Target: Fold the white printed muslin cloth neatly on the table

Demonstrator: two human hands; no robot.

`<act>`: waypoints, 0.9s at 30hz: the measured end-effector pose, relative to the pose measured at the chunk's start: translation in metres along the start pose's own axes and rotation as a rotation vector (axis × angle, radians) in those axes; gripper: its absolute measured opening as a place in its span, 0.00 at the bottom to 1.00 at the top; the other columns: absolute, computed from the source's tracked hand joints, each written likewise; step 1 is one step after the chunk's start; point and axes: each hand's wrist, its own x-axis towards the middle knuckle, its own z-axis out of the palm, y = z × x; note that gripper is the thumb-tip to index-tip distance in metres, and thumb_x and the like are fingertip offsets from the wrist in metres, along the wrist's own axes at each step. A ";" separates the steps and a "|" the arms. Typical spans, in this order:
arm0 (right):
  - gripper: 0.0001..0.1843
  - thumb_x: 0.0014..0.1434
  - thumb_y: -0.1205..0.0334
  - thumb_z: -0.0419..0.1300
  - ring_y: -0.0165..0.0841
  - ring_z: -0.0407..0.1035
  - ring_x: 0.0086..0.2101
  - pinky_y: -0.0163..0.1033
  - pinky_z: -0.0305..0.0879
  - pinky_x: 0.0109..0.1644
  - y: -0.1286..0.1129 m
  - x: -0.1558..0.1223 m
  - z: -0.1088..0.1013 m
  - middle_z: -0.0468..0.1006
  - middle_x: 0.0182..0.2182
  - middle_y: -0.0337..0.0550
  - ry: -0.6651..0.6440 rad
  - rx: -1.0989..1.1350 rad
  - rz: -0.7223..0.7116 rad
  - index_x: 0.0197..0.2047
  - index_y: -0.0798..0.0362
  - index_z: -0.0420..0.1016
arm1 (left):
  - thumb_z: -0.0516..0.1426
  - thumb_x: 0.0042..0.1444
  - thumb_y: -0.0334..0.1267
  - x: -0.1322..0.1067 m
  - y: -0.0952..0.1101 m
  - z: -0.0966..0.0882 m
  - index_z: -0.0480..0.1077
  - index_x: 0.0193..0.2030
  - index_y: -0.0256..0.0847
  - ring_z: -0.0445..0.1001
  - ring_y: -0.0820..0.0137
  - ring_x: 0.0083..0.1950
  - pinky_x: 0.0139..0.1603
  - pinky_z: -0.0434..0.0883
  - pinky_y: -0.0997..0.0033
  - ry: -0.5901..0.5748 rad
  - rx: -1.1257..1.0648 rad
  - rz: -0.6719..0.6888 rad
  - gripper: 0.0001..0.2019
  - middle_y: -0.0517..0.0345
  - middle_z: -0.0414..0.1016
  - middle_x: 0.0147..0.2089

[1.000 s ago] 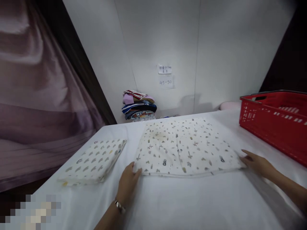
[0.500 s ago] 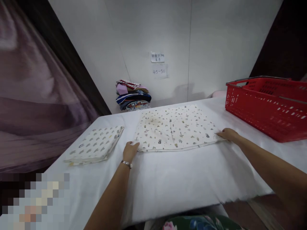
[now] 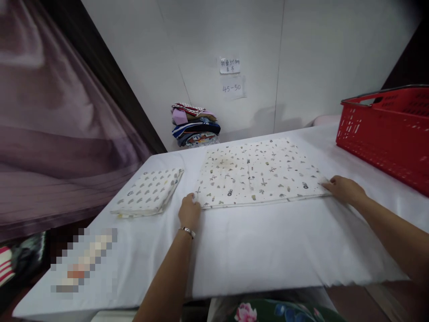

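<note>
A white cloth (image 3: 258,174) with small grey and tan prints lies folded flat in layers on the white-covered table (image 3: 268,250). At its near left corner, my left hand (image 3: 189,210) pinches the edge between thumb and fingers; a silver bracelet circles that wrist. My right hand (image 3: 345,189) grips the near right corner in the same way. The near edge runs almost straight between both hands. To the left, apart from my left hand, rests a smaller folded cloth (image 3: 149,192) with grey cloud-like prints.
A red plastic basket (image 3: 385,138) stands at the right. Folded fabrics (image 3: 196,125) are piled at the back against the wall, below two paper signs (image 3: 233,85). A mauve curtain (image 3: 67,134) hangs at left. A pixelated patch (image 3: 89,259) covers something on the table's front left.
The view has shifted, so the table items appear farther right and slightly higher. Both hands remain at the same corners of the cloth, whose near edge looks a little straighter.
</note>
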 end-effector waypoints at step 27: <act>0.13 0.64 0.64 0.46 0.37 0.65 0.42 0.45 0.65 0.45 -0.127 -0.064 0.040 0.73 0.40 0.48 0.007 0.350 -0.962 0.40 0.53 0.72 | 0.46 0.63 0.36 -0.050 0.127 0.069 0.68 0.34 0.40 0.65 0.69 0.41 0.43 0.63 0.67 -0.125 -0.125 0.897 0.12 0.56 0.69 0.37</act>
